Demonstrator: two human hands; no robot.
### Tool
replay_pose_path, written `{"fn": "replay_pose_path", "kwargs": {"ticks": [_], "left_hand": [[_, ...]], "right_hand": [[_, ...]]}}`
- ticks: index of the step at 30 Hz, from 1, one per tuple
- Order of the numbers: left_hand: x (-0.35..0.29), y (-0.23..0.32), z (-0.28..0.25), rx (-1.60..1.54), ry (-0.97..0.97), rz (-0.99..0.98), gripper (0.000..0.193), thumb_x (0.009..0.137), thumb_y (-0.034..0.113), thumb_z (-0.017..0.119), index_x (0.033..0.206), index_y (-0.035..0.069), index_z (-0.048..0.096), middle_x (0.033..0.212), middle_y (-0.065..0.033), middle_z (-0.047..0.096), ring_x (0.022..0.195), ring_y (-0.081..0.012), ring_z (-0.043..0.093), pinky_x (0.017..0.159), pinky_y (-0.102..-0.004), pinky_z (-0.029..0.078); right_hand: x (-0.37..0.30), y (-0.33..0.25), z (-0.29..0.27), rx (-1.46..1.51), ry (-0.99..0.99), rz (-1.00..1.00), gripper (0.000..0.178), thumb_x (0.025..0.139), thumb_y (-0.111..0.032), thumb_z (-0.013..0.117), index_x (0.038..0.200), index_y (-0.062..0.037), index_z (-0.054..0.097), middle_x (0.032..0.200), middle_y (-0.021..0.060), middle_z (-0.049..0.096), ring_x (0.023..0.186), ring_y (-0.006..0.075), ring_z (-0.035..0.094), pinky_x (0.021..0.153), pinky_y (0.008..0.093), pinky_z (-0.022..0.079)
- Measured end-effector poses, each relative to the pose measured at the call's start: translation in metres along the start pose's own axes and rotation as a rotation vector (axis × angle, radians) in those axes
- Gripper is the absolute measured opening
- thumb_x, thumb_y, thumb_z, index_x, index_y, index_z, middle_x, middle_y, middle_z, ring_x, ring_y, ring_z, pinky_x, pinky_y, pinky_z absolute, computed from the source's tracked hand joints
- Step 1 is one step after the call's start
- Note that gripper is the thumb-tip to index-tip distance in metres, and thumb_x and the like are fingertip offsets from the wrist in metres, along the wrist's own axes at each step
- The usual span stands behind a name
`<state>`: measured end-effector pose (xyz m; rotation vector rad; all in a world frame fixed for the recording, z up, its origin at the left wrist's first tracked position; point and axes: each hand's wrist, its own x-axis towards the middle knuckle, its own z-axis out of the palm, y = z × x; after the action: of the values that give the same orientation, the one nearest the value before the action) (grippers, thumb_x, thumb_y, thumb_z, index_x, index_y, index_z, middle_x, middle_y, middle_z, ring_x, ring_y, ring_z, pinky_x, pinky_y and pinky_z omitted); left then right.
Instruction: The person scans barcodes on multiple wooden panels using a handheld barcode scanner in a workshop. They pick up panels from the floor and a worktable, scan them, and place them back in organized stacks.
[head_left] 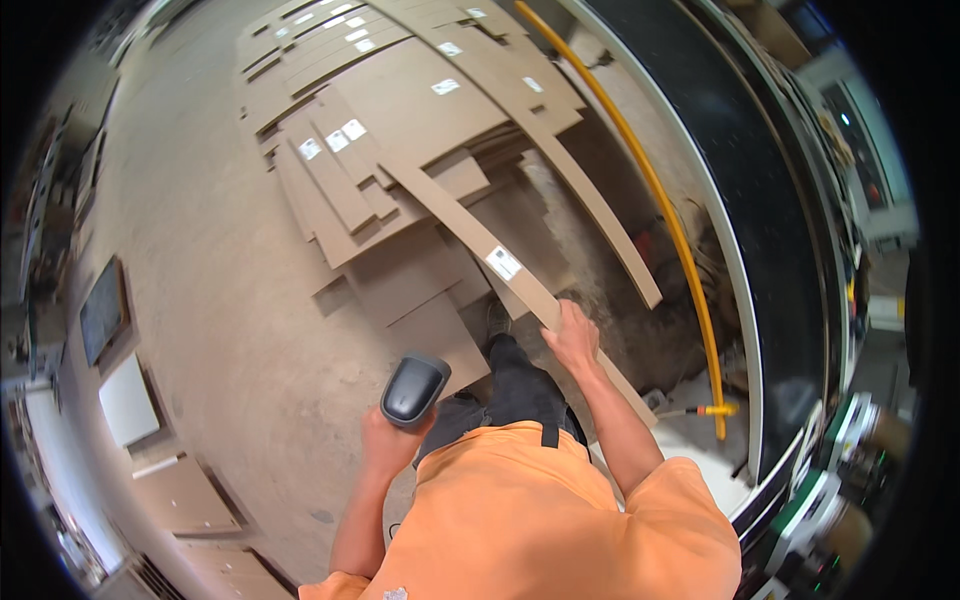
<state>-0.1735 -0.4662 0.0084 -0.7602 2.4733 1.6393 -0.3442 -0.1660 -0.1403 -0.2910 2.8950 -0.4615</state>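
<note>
My left hand (388, 436) is wrapped round a dark grey handheld barcode scanner (416, 388), its rounded head pointing up and away from me. With my right hand (573, 338) I grip a long, narrow brown board strip (455, 217). The strip slants from the board pile down past my right forearm. A white printed label (503, 262) is stuck on its top face, between my hand and its far end. Below and beyond it lies a pile of brown boards (420, 75), several with white labels. Another long strip (595, 205) juts toward me from the pile, right of the held one.
A yellow bar or hose (660, 185) curves along the right, beside a long machine with a black bed (750, 170). On the concrete floor (215, 200) at the left stand a dark panel (104, 311), a white panel (128, 401) and a brown panel (188, 496). Lower boards (440, 340) lie near my feet.
</note>
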Motion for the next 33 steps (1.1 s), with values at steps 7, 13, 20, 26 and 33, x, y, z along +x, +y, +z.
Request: {"fn": "replay_pose_path", "kwargs": {"ticks": [7,13,20,26,33], "left_hand": [[-0.023,0.025,0.008,0.141,-0.318,0.206,0.036,0.076,0.008,0.070,0.111,0.007,0.061,0.088,-0.0175,0.069,0.080,-0.0401,0.066,0.069,-0.0428,0.052],[-0.036,0.059,0.020,0.118,-0.405,0.317,0.017,0.074,0.005,0.071,0.087,-0.001,0.062,0.070,-0.0116,0.064,0.060,-0.0218,0.060,0.060,-0.0334,0.049],[-0.061,0.092,0.039,0.118,-0.526,0.306,0.015,0.077,0.007,0.072,0.088,-0.001,0.064,0.068,-0.0055,0.062,0.063,-0.0110,0.054,0.061,-0.0305,0.048],[-0.089,0.119,0.069,0.114,-0.512,0.335,0.013,0.077,0.007,0.071,0.086,0.000,0.065,0.068,-0.0044,0.061,0.063,-0.0109,0.052,0.060,-0.0292,0.047],[-0.119,0.160,0.111,0.199,-0.485,0.382,0.009,0.076,0.006,0.069,0.080,0.002,0.062,0.061,-0.0006,0.057,0.056,-0.0093,0.048,0.054,-0.0295,0.044]], "right_hand": [[-0.091,-0.008,-0.090,0.028,0.184,-0.060,0.051,0.070,-0.021,0.080,0.116,-0.0092,0.061,0.102,0.0114,0.065,0.091,0.0347,0.067,0.076,0.0437,0.054],[-0.150,-0.012,-0.130,0.009,0.292,-0.095,0.057,0.064,-0.015,0.082,0.117,-0.0088,0.062,0.094,0.0097,0.062,0.082,0.0322,0.066,0.072,0.0408,0.054],[-0.195,0.009,-0.156,0.017,0.377,-0.079,0.061,0.062,-0.015,0.084,0.119,-0.0095,0.062,0.092,0.0088,0.061,0.080,0.0312,0.065,0.071,0.0407,0.054],[-0.218,0.045,-0.168,0.031,0.422,-0.073,0.062,0.061,-0.015,0.085,0.119,-0.0095,0.062,0.093,0.0086,0.061,0.079,0.0307,0.066,0.071,0.0405,0.053],[-0.234,0.093,-0.185,0.053,0.450,-0.067,0.065,0.060,-0.014,0.086,0.120,-0.0100,0.060,0.093,0.0079,0.060,0.081,0.0297,0.066,0.071,0.0400,0.053]]}}
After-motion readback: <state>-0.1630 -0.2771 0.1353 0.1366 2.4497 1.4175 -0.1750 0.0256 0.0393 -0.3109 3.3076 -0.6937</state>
